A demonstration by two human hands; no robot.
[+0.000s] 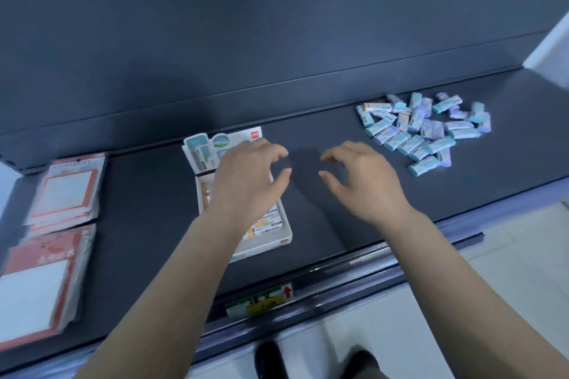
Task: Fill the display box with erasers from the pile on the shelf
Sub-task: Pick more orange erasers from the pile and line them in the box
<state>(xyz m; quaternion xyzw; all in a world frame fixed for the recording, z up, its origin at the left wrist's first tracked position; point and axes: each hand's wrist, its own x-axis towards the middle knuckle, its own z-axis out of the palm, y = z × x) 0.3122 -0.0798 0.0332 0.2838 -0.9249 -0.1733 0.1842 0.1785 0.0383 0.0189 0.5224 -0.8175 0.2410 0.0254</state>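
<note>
shelf of dark grey runs in front of me with a dark back panel behind it and pale floor tiles below, where my shoes show. a green and yellow label sits on the front rail. at the far left lie packs in red and white. my left hand hangs over the box, fingers loosely curled and holding nothing; the box is white with its printed lid flap standing up behind, and a few erasers lie in it by my wrist. my right hand hovers over bare shelf just right of the box, loosely curled too, empty. the pile of teal and lilac erasers lies further right and back, well apart from both hands.
</note>
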